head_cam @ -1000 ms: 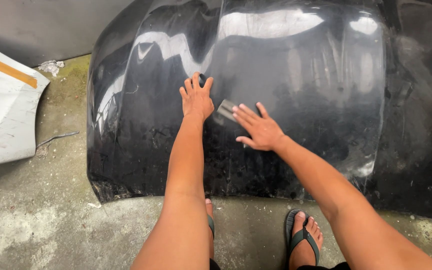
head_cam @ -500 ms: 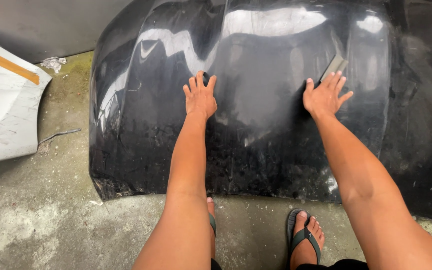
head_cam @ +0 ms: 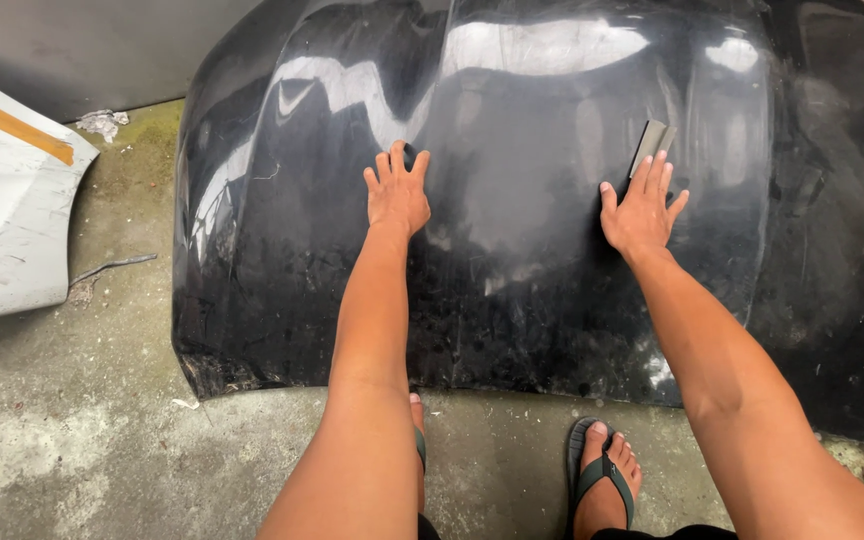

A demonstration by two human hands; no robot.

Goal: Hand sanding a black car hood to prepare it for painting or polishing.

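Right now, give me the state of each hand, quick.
Left hand: open, flat on the black car hood, holding nothing.
Right hand: open, fingers pressing a grey sanding sheet against the hood.

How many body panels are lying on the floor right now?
2. The black hood lies in the middle under both hands, left hand and right hand; a white panel sits at the left edge. Others may lie out of frame.
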